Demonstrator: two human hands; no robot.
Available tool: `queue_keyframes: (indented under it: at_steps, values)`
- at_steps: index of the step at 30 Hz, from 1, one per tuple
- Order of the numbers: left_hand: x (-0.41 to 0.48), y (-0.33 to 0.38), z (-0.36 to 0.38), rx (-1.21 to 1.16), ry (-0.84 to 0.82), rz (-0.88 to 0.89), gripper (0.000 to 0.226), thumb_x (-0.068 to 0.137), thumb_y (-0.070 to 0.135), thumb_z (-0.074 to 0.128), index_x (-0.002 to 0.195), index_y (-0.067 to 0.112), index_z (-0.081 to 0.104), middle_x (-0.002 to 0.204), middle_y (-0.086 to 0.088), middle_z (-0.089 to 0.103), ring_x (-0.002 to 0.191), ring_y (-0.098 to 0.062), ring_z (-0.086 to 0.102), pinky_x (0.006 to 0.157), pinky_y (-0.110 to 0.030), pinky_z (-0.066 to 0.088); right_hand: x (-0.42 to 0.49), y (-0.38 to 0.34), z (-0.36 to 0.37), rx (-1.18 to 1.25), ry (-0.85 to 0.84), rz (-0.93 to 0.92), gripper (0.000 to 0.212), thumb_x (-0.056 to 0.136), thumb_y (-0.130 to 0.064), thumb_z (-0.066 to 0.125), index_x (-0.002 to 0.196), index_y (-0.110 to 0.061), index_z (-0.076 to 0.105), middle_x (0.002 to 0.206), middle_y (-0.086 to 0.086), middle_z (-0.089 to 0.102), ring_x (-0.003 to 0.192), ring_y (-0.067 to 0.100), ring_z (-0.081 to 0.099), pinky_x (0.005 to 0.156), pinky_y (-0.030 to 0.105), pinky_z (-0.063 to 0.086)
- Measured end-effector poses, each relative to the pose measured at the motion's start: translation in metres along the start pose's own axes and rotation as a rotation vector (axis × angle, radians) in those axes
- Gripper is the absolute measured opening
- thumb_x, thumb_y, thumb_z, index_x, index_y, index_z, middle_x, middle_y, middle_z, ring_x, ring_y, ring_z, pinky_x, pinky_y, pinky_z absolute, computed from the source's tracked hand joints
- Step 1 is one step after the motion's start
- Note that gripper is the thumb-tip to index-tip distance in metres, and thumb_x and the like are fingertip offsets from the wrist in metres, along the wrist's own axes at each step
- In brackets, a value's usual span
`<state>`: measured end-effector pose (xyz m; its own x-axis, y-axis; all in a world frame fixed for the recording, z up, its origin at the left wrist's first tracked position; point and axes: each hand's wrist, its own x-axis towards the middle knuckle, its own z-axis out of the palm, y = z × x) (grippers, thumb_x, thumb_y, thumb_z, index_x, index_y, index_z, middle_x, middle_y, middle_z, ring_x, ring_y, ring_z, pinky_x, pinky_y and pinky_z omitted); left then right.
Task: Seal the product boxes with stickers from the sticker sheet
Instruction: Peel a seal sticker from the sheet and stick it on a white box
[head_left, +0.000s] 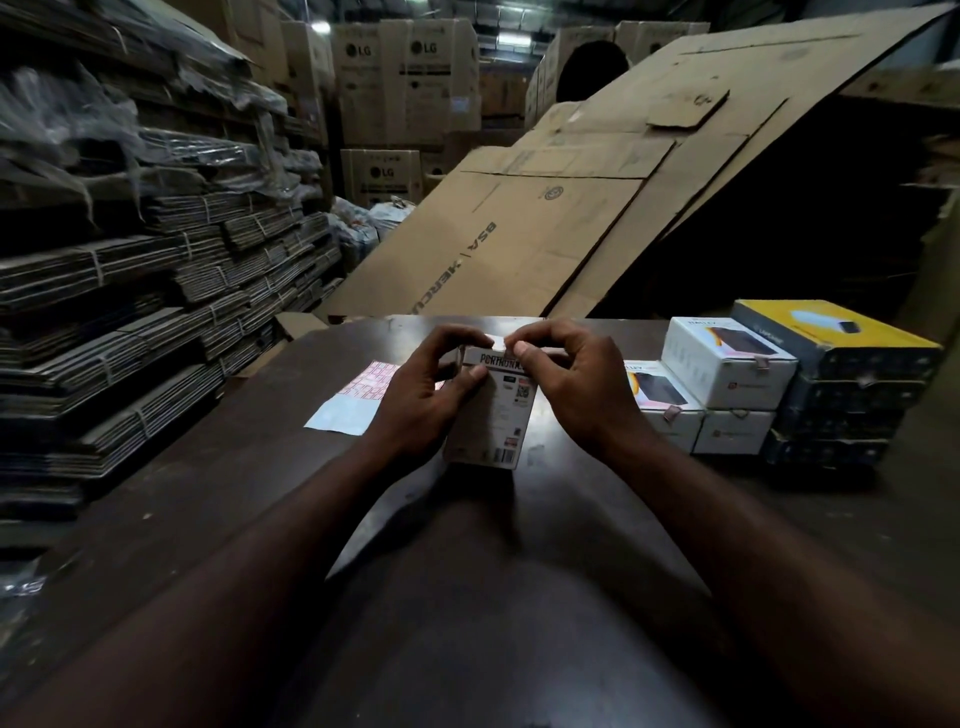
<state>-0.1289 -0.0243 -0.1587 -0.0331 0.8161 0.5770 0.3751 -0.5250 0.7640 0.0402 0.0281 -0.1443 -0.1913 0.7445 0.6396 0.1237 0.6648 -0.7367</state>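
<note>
Currently, in the head view, you are at the sticker-application step: a white product box (491, 410) stands upright on the dark table (260, 467), held between both hands. Your left hand (423, 397) is closed around the box's left side, thumb laid across the printed front face and fingers curled over the top edge, so the box is braced from that side. Your right hand (571, 387) pinches at the top right edge of the box, where a small pale tab, judged to be the sticker (500, 343), sits between the fingertips of both hands at the flap seam. Whether the sticker is already bonded to the flap cannot be told from this view. The next move calls for folding the sticker over the seam and pressing it flat on both faces while the left hand keeps the box from tipping. The sticker sheet (363, 397) lies flat on the table just behind and to the left of your left hand, partly hidden by it, within easy reach for the following box. Further white boxes (727, 371) and a stack of dark boxes (847, 395) with a yellow-topped one uppermost wait to the right, well apart from your grip.
</note>
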Motion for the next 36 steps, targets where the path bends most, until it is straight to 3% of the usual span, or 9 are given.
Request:
queue_keyframes:
  at_steps: [4,13,19,25,29,33,36]
  values:
    - [0.0,0.0,0.0,0.008,0.0,-0.005,0.023,0.091,0.028,0.058,0.114,0.023,0.058,0.112,0.014,0.066,0.098,-0.014,0.07,0.085,-0.044,0.059,0.0,-0.002,0.0,-0.001,-0.01,-0.011,0.014,0.093,-0.007,0.061,0.091,-0.014,0.073,0.092,0.001,0.07,0.083,0.014,0.069,0.069,0.02,0.055]
    - [0.001,-0.001,0.001,-0.008,0.003,-0.006,0.024,0.091,0.028,0.059,0.114,0.022,0.058,0.11,0.014,0.066,0.097,-0.015,0.07,0.084,-0.043,0.059,-0.001,-0.002,0.001,-0.021,-0.006,-0.045,0.016,0.092,-0.005,0.062,0.094,-0.016,0.074,0.094,-0.006,0.068,0.087,0.008,0.067,0.072,0.018,0.055]
    - [0.001,-0.002,-0.001,-0.006,-0.004,-0.02,0.024,0.092,0.03,0.058,0.115,0.024,0.057,0.112,0.015,0.066,0.097,-0.012,0.07,0.084,-0.042,0.06,-0.001,0.005,0.003,-0.007,-0.006,-0.038,0.016,0.093,-0.011,0.063,0.104,-0.014,0.073,0.104,-0.003,0.071,0.099,0.014,0.068,0.084,0.04,0.06]
    - [0.0,-0.002,0.0,-0.012,0.02,0.004,0.018,0.097,0.02,0.059,0.115,0.019,0.057,0.117,0.008,0.064,0.097,-0.014,0.07,0.085,-0.044,0.058,-0.002,0.007,0.005,-0.024,0.009,-0.018,0.01,0.089,-0.027,0.066,0.094,-0.021,0.072,0.096,-0.007,0.073,0.092,0.016,0.071,0.084,0.048,0.058]
    - [0.0,-0.002,0.002,-0.004,0.026,0.001,0.021,0.093,0.026,0.059,0.114,0.023,0.058,0.113,0.012,0.066,0.098,-0.015,0.07,0.084,-0.047,0.059,-0.003,0.006,0.005,0.011,0.024,-0.015,0.005,0.09,-0.023,0.068,0.089,-0.028,0.07,0.093,-0.006,0.074,0.089,0.014,0.072,0.082,0.044,0.06]
    - [-0.001,-0.003,0.003,-0.009,0.046,0.007,0.022,0.093,0.026,0.059,0.115,0.021,0.058,0.111,0.015,0.066,0.097,-0.013,0.07,0.084,-0.043,0.059,-0.003,0.004,0.006,0.111,0.024,0.027,0.007,0.092,-0.013,0.068,0.09,-0.018,0.071,0.096,0.0,0.073,0.089,0.01,0.07,0.076,0.027,0.057]
    - [-0.001,-0.003,0.004,-0.009,0.057,0.02,0.025,0.092,0.025,0.059,0.115,0.018,0.058,0.111,0.016,0.065,0.096,-0.009,0.07,0.083,-0.034,0.059,-0.003,0.006,0.008,0.1,0.015,0.007,0.006,0.091,-0.015,0.069,0.088,-0.02,0.071,0.098,-0.001,0.072,0.095,0.012,0.069,0.083,0.031,0.057]
